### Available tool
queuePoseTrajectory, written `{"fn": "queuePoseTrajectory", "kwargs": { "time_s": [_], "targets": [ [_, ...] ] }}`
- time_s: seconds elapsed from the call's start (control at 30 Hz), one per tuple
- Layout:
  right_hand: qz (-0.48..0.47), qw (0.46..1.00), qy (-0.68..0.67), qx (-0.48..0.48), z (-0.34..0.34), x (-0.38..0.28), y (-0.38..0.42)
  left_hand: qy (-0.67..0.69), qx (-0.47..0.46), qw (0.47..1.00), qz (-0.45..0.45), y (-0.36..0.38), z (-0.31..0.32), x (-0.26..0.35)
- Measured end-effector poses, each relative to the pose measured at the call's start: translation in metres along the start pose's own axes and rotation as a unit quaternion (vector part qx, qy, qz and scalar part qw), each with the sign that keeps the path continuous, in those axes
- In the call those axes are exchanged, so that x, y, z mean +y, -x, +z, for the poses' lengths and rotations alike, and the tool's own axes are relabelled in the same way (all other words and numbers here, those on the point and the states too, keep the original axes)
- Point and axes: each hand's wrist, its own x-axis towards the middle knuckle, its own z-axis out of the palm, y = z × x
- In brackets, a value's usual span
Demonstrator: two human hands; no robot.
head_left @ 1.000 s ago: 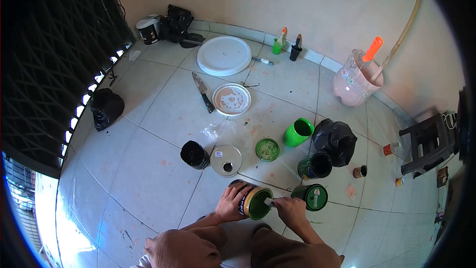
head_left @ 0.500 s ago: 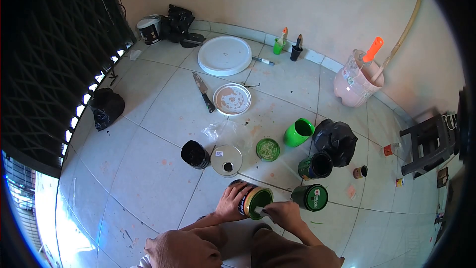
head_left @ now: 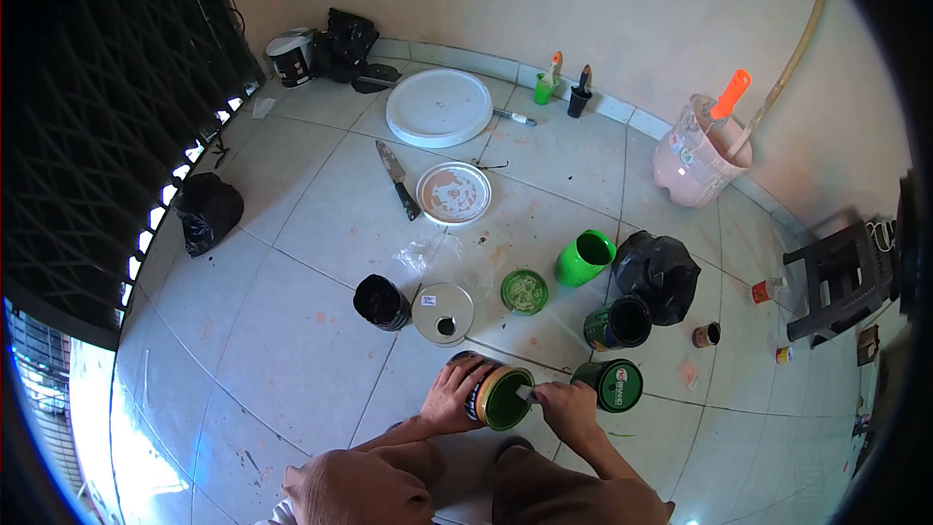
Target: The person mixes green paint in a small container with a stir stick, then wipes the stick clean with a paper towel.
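A paint can (head_left: pixel 484 399), green inside, lies tilted with its mouth toward my right side. My left hand (head_left: pixel 455 399) is wrapped over its side. In my right hand (head_left: pixel 569 408) is a small flat scraper (head_left: pixel 527 394) with a pale blade, closed in the fingers; most of its handle is hidden. The blade is at the right edge of the can's mouth. Just beyond my right hand stands a closed green can (head_left: pixel 610 386) with a printed lid. A round metal lid (head_left: pixel 443 314) with a dark hole lies ahead of the can.
Further out are a black-lined cup (head_left: pixel 382 302), a green lid (head_left: pixel 525 292), a green cup (head_left: pixel 586 259), an open dark can (head_left: pixel 619 324) and a black bag (head_left: pixel 658 277). A knife (head_left: pixel 397 181) lies beside a white lid (head_left: pixel 454 193). A pink bucket (head_left: pixel 695 160) stands by the wall.
My right hand has moved up and to the right, bringing the scraper from the lower inside of the can to the right side of its mouth. My left hand keeps its hold.
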Motion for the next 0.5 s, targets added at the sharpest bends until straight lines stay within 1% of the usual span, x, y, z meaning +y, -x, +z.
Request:
{"fn": "queuePoseTrajectory", "kwargs": {
  "time_s": [0.07,0.17,0.27,0.37,0.47,0.5],
  "targets": [
    [0.004,0.997,0.011,-0.072,-0.006,-0.004,0.003,0.0,0.002,1.0,0.002,0.0,0.001,-0.002],
    [-0.019,0.994,-0.084,-0.066,-0.005,-0.012,0.009,0.012,-0.001,1.0,-0.003,0.001,0.002,0.001],
    [-0.007,0.999,-0.026,0.027,0.002,-0.003,0.001,0.02,-0.002,1.0,-0.002,0.002,0.004,0.002],
    [-0.013,0.998,0.038,-0.041,-0.003,0.003,0.003,0.013,0.001,1.0,0.006,-0.001,0.0,0.003],
    [-0.029,0.996,-0.053,-0.069,-0.005,-0.006,0.01,0.008,0.004,1.0,0.007,0.0,0.001,0.004],
    [-0.021,0.997,-0.061,-0.036,-0.004,-0.005,0.009,0.01,0.005,1.0,0.006,-0.001,0.001,0.004]
  ]
}}
